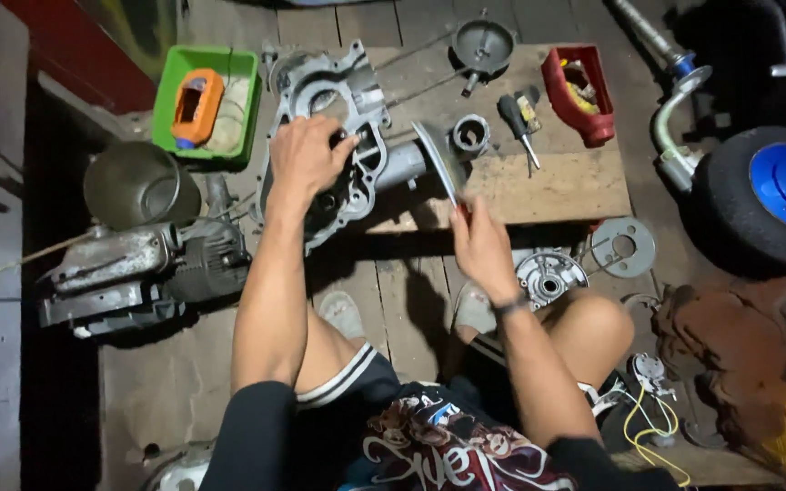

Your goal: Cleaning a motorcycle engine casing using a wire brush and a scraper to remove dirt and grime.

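Note:
A grey metal engine case (329,100) lies on a wooden board (557,186) in front of me. My left hand (307,159) rests on the case's middle, fingers curled over its edge. My right hand (479,245) holds a thin tool with a red handle, its tip against a round metal disc (438,159) that stands on edge on a shaft (400,166) sticking out of the case. A small metal ring (470,135) sits just behind the disc.
A green tray (167,91) with an orange part stands at the back left, above a metal bowl (138,185) and an engine block (138,273). A red tub (579,95), screwdrivers (516,123), flat discs (623,245) and a blue-hubbed wheel (775,195) lie to the right.

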